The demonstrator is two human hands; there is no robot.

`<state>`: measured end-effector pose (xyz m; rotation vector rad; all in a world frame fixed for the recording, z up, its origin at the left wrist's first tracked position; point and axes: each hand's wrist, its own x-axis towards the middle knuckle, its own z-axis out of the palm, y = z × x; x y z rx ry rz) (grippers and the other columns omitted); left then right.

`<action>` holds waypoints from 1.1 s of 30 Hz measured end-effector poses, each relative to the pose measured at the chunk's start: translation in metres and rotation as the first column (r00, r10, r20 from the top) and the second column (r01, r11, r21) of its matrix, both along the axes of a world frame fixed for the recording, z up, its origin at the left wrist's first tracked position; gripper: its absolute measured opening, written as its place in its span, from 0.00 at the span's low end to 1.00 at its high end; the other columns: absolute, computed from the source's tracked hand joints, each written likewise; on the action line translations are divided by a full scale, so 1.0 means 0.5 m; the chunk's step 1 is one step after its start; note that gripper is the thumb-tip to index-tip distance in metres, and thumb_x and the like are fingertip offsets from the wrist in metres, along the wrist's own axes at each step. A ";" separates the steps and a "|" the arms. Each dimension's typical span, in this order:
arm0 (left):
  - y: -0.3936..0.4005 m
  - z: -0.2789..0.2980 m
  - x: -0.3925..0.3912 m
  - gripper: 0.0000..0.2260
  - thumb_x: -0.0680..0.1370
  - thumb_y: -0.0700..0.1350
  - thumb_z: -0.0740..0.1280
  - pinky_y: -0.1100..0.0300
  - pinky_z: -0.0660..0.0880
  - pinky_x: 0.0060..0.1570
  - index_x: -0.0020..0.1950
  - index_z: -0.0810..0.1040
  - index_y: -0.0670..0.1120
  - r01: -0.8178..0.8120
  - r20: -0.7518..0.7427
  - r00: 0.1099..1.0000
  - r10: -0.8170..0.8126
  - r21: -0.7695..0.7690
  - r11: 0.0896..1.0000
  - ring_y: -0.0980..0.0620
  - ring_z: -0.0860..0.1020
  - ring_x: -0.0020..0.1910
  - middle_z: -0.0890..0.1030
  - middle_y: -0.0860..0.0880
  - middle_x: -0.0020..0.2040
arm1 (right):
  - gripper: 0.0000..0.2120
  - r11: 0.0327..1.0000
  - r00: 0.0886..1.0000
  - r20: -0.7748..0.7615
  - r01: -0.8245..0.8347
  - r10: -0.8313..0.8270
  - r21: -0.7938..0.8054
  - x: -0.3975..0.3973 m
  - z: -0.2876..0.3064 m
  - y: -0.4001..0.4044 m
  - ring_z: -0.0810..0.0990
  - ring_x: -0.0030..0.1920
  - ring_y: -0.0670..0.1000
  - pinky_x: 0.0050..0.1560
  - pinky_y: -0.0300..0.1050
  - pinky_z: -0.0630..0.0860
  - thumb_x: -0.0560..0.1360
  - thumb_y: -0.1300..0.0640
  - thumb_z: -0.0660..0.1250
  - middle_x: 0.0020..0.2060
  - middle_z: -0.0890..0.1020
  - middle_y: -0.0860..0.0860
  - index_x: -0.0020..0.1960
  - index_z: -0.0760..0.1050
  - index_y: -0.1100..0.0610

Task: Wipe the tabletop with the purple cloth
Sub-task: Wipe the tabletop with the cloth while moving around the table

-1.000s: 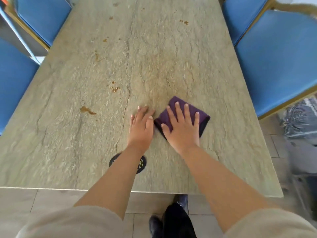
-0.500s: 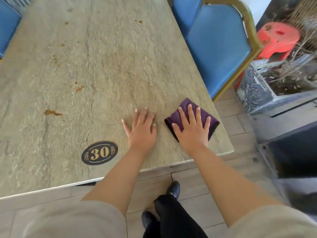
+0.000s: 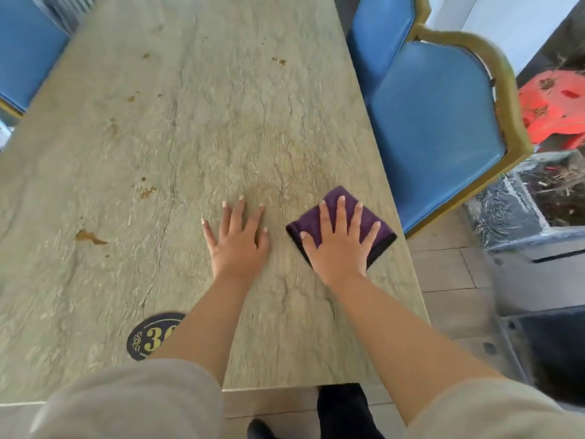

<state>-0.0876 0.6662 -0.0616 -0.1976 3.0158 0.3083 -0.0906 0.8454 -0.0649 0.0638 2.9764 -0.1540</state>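
The folded purple cloth [image 3: 381, 234] lies on the stone-look tabletop [image 3: 221, 122] close to its right edge. My right hand [image 3: 340, 245] presses flat on the cloth with fingers spread, covering most of it. My left hand [image 3: 239, 242] rests flat on the bare tabletop just left of the cloth, fingers apart, holding nothing. Brown stains remain on the left part of the table: a smear [image 3: 90, 237], crumbs [image 3: 147, 192] and specks farther back [image 3: 278, 61].
A dark oval number plate [image 3: 148, 335] sits near the front edge, partly under my left forearm. Blue padded chairs stand at the right [image 3: 437, 128] and far left [image 3: 22, 52]. A red stool [image 3: 554, 106] and a planter box [image 3: 531, 204] are beyond the right chair.
My right hand slid the cloth from the table's middle to its right edge, then a little away from the near edge. My left hand followed beside it, and the view shifted.
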 end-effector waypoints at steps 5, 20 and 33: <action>0.008 -0.007 -0.036 0.24 0.81 0.57 0.41 0.37 0.36 0.73 0.76 0.38 0.63 -0.113 0.033 0.993 0.114 -0.028 0.993 0.52 0.35 0.77 0.37 0.57 0.79 | 0.30 0.669 0.672 -0.083 -0.741 0.736 -0.065 -0.083 -0.007 0.026 0.40 0.77 0.51 0.73 0.63 0.37 0.75 0.33 0.49 0.77 0.47 0.43 0.75 0.47 0.37; 0.006 -0.014 -0.047 0.34 0.78 0.59 0.49 0.45 0.39 0.76 0.80 0.44 0.47 -0.300 -0.063 0.951 0.303 0.045 0.953 0.55 0.40 0.78 0.42 0.51 0.80 | 0.30 0.748 0.751 -0.060 -0.660 0.657 -0.069 -0.439 0.000 -0.254 0.39 0.77 0.55 0.72 0.64 0.35 0.78 0.35 0.45 0.78 0.44 0.46 0.77 0.45 0.43; -0.001 -0.021 -0.053 0.30 0.78 0.53 0.46 0.45 0.38 0.76 0.80 0.47 0.46 -0.354 -0.078 0.931 0.358 0.054 0.934 0.53 0.38 0.78 0.44 0.49 0.80 | 0.27 0.859 0.862 -0.106 -0.505 0.496 -0.082 -0.413 -0.010 -0.161 0.43 0.77 0.53 0.73 0.62 0.37 0.80 0.40 0.45 0.78 0.47 0.45 0.77 0.47 0.43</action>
